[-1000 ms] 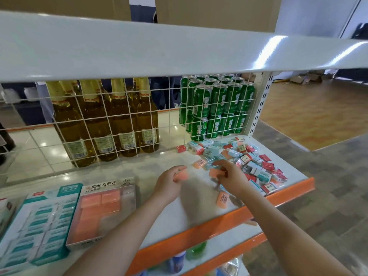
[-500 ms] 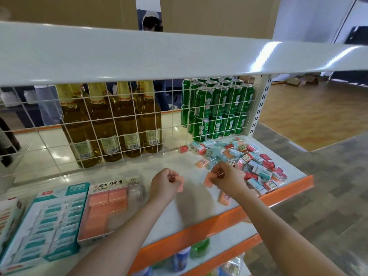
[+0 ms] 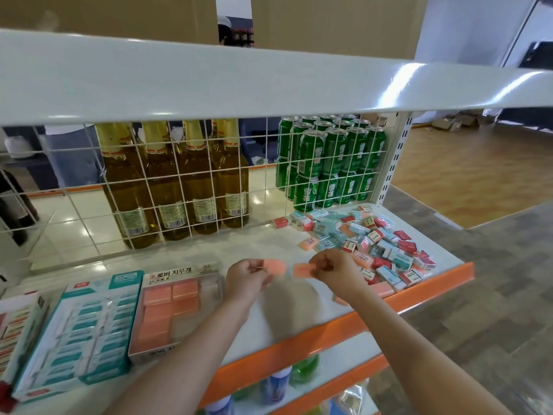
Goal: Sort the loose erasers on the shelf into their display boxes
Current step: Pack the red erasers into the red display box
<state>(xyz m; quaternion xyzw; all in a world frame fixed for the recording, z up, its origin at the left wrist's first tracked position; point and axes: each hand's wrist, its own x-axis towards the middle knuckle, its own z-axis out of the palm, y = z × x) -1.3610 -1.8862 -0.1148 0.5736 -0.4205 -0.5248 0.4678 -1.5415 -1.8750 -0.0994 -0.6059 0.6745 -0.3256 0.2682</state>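
an orange eraser [image 3: 276, 266] is pinched in the left hand [image 3: 246, 280] grip; a second orange eraser [image 3: 302, 270] is pinched in the right hand [image 3: 336, 272] grip. both are held above the shelf [image 3: 293, 313], between the orange display box [image 3: 173, 307] at left and the loose eraser pile [image 3: 374, 244] at right.

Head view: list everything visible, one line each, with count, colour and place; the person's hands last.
Loose erasers: a heap, uncounted; red, teal, orange; shelf right.
Orange eraser box: one, partly filled; shelf, left of the hands.
Teal eraser box: one, filled; shelf left.
Red-label box: one, cut off at the left edge.
Bottles: amber, several; behind the wire grid.
Cans: green, stacked; behind the grid, right.
Shelf: white, orange edge.
Left hand: fingers hold an orange eraser.
Right hand: fingers hold a second orange eraser.
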